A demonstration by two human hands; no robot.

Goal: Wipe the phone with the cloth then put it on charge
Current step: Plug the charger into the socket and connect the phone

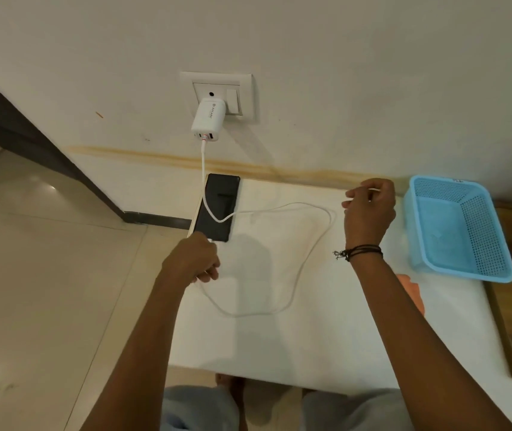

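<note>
Black phone (217,209) lies flat, screen dark, at the far-left corner of the white table (310,337), about 11 o'clock from table centre, its far end near the wall. White charger (207,119) is plugged into the wall socket (217,96) at 12 o'clock above the phone; the socket's switch sits to the plug's right. White cable (310,253) drops from the charger, crosses the phone face, runs out toward 3 o'clock, then loops back round toward 6 and 7 o'clock to the left hand. Left hand (197,259) is at the phone's near end, 6 o'clock of it, fingers closed on the cable end right by the phone's bottom edge; can't tell if the plug is seated in the port. Right hand (370,209) hovers at 3 o'clock of the phone, well apart, fingers loosely curled, gripping nothing visible; black thread bands (360,251) on that wrist. Orange cloth (412,290) lies on the table at 4 o'clock, partly hidden behind the right forearm, just beside the blue perforated basket (466,259), which sits at the table's right edge.
</note>
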